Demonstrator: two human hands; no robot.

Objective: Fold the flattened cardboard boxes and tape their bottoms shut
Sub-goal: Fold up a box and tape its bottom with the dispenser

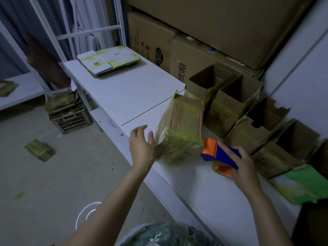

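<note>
Open boxes (230,96) beside taped box (179,132), tape dispenser (220,154), flattened stack (108,59)

Behind the counter (134,96), the right-hand brown carton (193,55) carries big dark Chinese characters printed sideways; the middle one reads 优, the rest are too blurred or hidden to be sure of. The left-hand carton (147,32) beside it shows a round swirl logo and lines of small print, illegible. At the counter's far end, the top flattened box (113,56) bears a small dark mark, unreadable.
</note>
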